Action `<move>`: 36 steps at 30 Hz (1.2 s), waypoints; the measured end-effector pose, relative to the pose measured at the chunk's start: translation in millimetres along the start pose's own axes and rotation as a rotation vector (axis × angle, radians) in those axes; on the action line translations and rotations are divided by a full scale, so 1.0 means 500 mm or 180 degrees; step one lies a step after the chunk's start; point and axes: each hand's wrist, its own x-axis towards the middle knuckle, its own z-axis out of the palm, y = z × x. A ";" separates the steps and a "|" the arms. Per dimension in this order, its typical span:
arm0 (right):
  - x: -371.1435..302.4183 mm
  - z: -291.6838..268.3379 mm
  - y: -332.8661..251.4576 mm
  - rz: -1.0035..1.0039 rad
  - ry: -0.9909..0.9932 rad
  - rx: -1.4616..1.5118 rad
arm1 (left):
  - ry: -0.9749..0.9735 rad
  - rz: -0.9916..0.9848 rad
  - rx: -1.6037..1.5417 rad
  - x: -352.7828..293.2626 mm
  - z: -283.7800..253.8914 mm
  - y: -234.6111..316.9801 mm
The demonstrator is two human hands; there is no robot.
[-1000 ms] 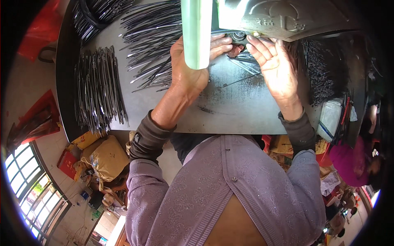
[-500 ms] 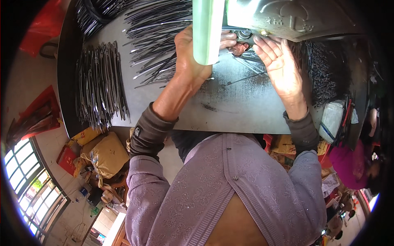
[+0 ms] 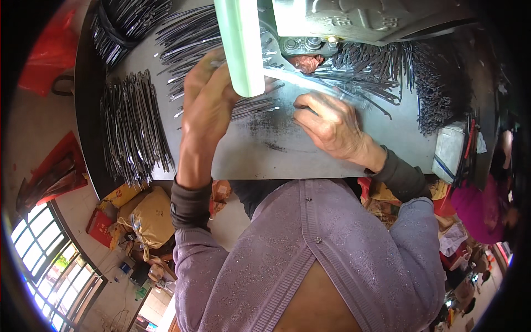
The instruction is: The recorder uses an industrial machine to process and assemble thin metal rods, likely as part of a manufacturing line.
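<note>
If the pale green bar [image 3: 240, 50] is the datum, nearest is the grey box [image 3: 449, 146] on the table [image 3: 260, 160], well right of the bar, probably parked aside so the middle stays for hands. Black strip stack [image 3: 135, 127]: left of the bar, strips side by side, likely to keep ends lined up. Right hand [image 3: 332, 124]: right of the bar, knuckles up, fingers curled in; can't tell if it pinches anything. Left hand [image 3: 207, 91]: just left of the bar, blurred, fingertips partly hidden by it, grip can't be told. Bright thin strip [image 3: 298, 79]: runs rightward from the bar, just beyond the right hand; maybe steadied between both hands, contact not visible. Farther: dark bundle [image 3: 440, 88] well right of the bar. Knobbed metal block [image 3: 310, 43] right of the bar, reddish lump [image 3: 306, 62] at its near side. Farthest: embossed metal cover [image 3: 354, 19], right of the bar, presumably shielding the light.
</note>
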 end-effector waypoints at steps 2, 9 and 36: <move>0.005 -0.004 -0.001 -0.0051 0.0078 -0.0164 | -0.0152 -0.0026 -0.0411 -0.020 -0.021 -0.006; 0.016 -0.020 0.036 -0.0222 0.0614 -0.0478 | -0.0246 -0.0950 -0.1194 -0.017 0.025 -0.079; 0.067 -0.055 0.052 0.2518 0.0848 0.2659 | 0.0131 0.0228 0.0128 0.038 0.102 -0.132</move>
